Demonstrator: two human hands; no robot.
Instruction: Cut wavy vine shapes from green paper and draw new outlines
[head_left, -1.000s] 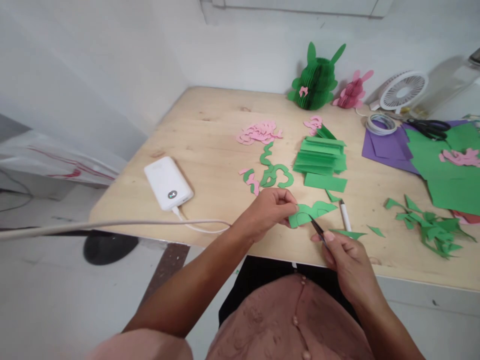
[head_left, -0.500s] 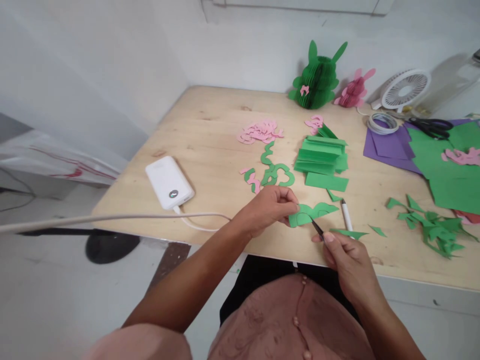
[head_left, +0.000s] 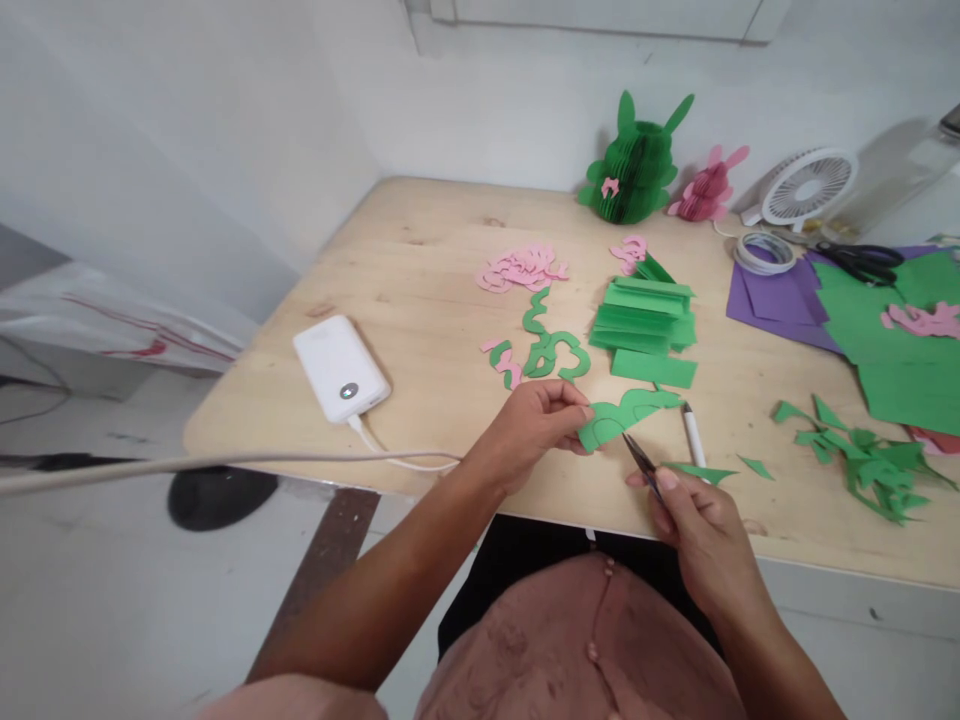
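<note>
Between thumb and fingers my left hand (head_left: 544, 425) pinches a green paper piece (head_left: 619, 418) with curved outlines drawn on it and a scalloped upper edge. My right hand (head_left: 694, 515) is closed around a pair of scissors (head_left: 643, 465); their dark blades point up-left at the lower edge of the paper, and the handles are mostly hidden by the fingers. Just right of the paper lies a white pen (head_left: 694, 435) with a dark tip. Cut green curved shapes (head_left: 555, 355) and small pink-and-green pieces (head_left: 504, 365) lie beyond my left hand.
Folded green strips (head_left: 645, 320) and pink cutouts (head_left: 523, 268) lie mid-table. Green scraps (head_left: 862, 455) are at right, near green sheets (head_left: 900, 380), purple paper (head_left: 776, 295), tape (head_left: 765, 253) and black-handled scissors (head_left: 862, 262). Paper rabbits (head_left: 634, 175) and a fan (head_left: 806, 188) stand behind. A power bank (head_left: 341, 368) trails a cable leftward.
The green paper has turned slightly in my left hand. The scissors have drawn back a little down and right, and their blades now show more. The view has tilted slightly up.
</note>
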